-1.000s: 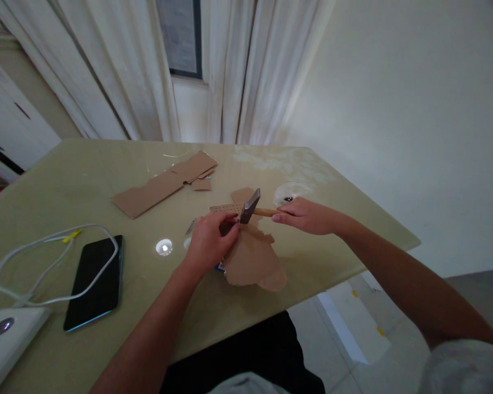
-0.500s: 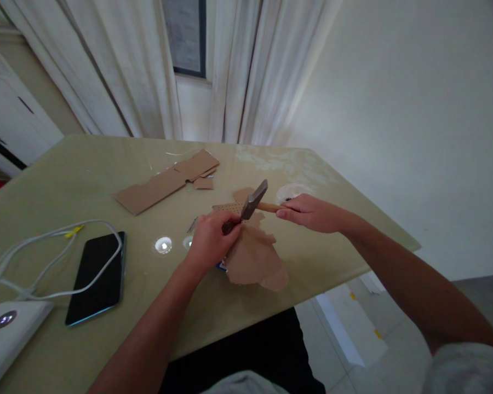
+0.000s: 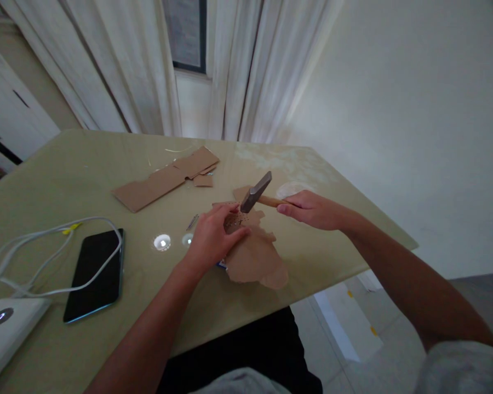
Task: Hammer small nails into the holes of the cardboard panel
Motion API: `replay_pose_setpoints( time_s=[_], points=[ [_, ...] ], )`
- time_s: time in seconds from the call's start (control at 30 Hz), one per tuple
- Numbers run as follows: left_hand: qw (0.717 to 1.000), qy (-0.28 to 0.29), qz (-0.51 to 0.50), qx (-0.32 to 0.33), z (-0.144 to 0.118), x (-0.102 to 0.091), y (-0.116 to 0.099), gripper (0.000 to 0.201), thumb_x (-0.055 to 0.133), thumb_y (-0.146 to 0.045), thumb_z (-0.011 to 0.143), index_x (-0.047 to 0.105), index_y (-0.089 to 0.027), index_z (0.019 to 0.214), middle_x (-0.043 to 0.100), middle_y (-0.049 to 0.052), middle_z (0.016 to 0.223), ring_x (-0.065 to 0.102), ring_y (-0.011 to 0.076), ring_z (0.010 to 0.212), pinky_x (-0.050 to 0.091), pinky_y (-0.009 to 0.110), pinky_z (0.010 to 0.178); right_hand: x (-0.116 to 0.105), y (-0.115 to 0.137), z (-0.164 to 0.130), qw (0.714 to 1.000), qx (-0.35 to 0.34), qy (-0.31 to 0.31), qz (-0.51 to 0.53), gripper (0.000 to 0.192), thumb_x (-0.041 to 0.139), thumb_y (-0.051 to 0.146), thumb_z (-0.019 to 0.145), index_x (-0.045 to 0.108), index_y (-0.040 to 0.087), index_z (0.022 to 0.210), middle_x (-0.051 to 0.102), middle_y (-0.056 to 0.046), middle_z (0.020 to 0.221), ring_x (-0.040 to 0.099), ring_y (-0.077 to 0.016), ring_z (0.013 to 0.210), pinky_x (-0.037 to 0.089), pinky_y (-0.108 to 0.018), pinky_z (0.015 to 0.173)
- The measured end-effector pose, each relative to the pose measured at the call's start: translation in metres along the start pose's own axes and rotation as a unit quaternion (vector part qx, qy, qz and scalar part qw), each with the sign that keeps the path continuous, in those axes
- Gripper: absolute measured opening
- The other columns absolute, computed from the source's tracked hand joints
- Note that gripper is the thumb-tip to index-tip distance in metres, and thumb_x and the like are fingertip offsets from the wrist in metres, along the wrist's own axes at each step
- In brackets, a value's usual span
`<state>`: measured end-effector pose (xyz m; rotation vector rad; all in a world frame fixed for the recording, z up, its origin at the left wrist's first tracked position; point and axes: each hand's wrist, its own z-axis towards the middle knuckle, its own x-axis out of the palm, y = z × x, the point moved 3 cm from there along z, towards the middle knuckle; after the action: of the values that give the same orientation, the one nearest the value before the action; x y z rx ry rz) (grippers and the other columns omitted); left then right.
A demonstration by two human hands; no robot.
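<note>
My right hand (image 3: 312, 210) grips the wooden handle of a small hammer (image 3: 256, 192), whose grey metal head is raised above a perforated brown board (image 3: 235, 220). My left hand (image 3: 211, 236) rests on that board and on the torn cardboard (image 3: 254, 257) under it, fingers pinched together near the holes right below the hammer head. Whether the fingers hold a nail is too small to tell. All of this lies near the front right of the beige table (image 3: 66, 180).
A long cardboard strip (image 3: 164, 178) lies further back. A black phone (image 3: 94, 273) with a white cable (image 3: 45, 241) over it sits front left, next to a white device (image 3: 4, 328). A clear plastic bag (image 3: 291, 189) lies behind my right hand. Curtains hang behind the table.
The hammer head has risen from the board and tilted up over the last second. My left hand stayed on the board, fingers shifting slightly.
</note>
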<state>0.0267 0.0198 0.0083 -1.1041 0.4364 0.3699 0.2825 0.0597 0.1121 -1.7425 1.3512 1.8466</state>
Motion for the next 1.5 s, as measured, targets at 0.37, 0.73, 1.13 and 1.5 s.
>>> replay_pose_setpoints(
  time_s=[0.37, 0.73, 1.13, 1.5],
  points=[
    [1.000, -0.003, 0.024, -0.003, -0.003, 0.000, 0.001, 0.060, 0.095, -0.033, 0.087, 0.071, -0.026, 0.141, 0.078, 0.012, 0.140, 0.075, 0.0350, 0.128, 0.058, 0.054, 0.112, 0.015, -0.005, 0.006, 1.000, 0.006, 0.016, 0.004, 0.072, 0.038, 0.083, 0.109, 0.056, 0.022, 0.075, 0.052, 0.001, 0.068, 0.051, -0.0166, 0.066, 0.032, -0.033, 0.069],
    [0.999, -0.020, -0.022, -0.011, -0.002, 0.002, 0.003, 0.072, 0.098, -0.033, 0.082, 0.068, -0.026, 0.147, 0.077, 0.010, 0.137, 0.075, 0.0296, 0.118, 0.059, 0.046, 0.105, 0.014, -0.013, 0.009, 0.997, 0.002, -0.048, 0.064, 0.073, 0.045, 0.087, 0.106, 0.051, 0.023, 0.070, 0.046, 0.002, 0.063, 0.043, -0.0143, 0.062, 0.030, -0.033, 0.063],
    [0.940, -0.224, -0.155, -0.207, 0.006, -0.013, 0.048, 0.053, 0.079, -0.046, 0.092, 0.066, -0.023, 0.138, 0.075, 0.013, 0.137, 0.068, 0.0175, 0.087, 0.057, 0.032, 0.076, 0.056, -0.052, 0.058, 0.818, 0.070, -0.455, 0.344, 0.078, 0.034, 0.106, 0.092, 0.037, 0.031, 0.075, 0.031, 0.008, 0.056, 0.032, -0.0116, 0.042, 0.027, -0.029, 0.038],
    [0.804, -0.074, -0.371, -0.459, -0.007, 0.018, 0.035, 0.040, 0.081, -0.059, 0.085, 0.080, -0.021, 0.100, 0.085, 0.009, 0.094, 0.083, 0.0300, 0.087, 0.064, 0.038, 0.068, 0.069, -0.061, 0.024, 0.723, -0.002, -0.563, 0.399, 0.065, 0.057, 0.089, 0.100, 0.045, 0.030, 0.076, 0.028, 0.008, 0.058, 0.025, -0.0122, 0.044, 0.024, -0.030, 0.038]
  ],
)
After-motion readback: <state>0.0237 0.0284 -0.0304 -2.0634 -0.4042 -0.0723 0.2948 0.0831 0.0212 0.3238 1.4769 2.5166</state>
